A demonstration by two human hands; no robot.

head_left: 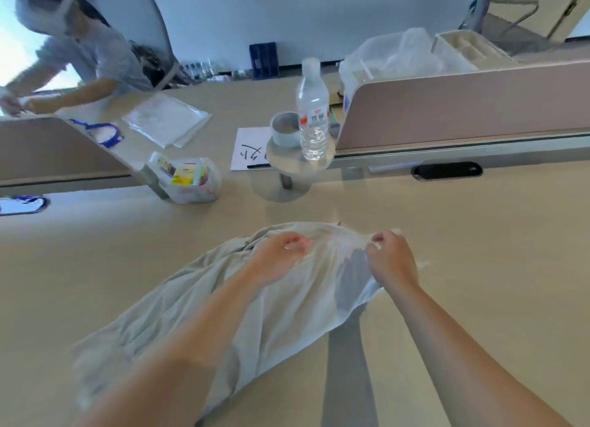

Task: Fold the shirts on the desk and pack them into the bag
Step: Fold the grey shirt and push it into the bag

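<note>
Both hands pinch the shirt's (198, 305) far edge on the desk (479, 235), left hand (281, 254) and right hand (391, 255) level. Its length trails back left, toward the person.

soft matt grey cloth shirt (198, 305) lies creased on a smooth, matt pale wood-look desk (479, 251); at twelve o'clock, a glossy clear plastic bottle (312, 113) beside white paper (247, 148).
</note>
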